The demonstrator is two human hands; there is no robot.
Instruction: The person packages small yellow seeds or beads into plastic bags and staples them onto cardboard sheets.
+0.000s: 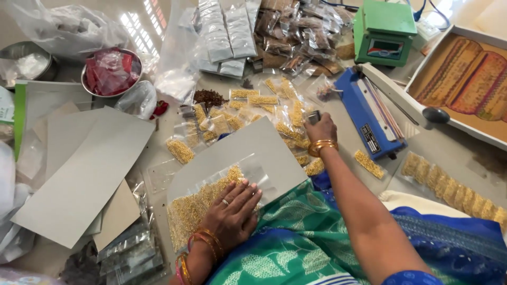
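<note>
My left hand (233, 211) lies flat, fingers spread, on a clear bag of tiny golden beads (203, 199) that rests on a grey cardboard sheet (248, 148) on my lap. My right hand (320, 128) reaches forward over the heap of small bead-filled packets (248, 113) and pinches a small dark object (313, 117) between its fingers. A blue heat sealer (369, 119) with its arm raised stands just right of that hand.
A green weighing scale (384, 32) is at the back. More filled packets (454, 190) lie in a row at right. Grey cardboard sheets (87, 169) cover the left. A steel bowl with red packets (111, 71) and a patterned box lid (465, 79) stand nearby.
</note>
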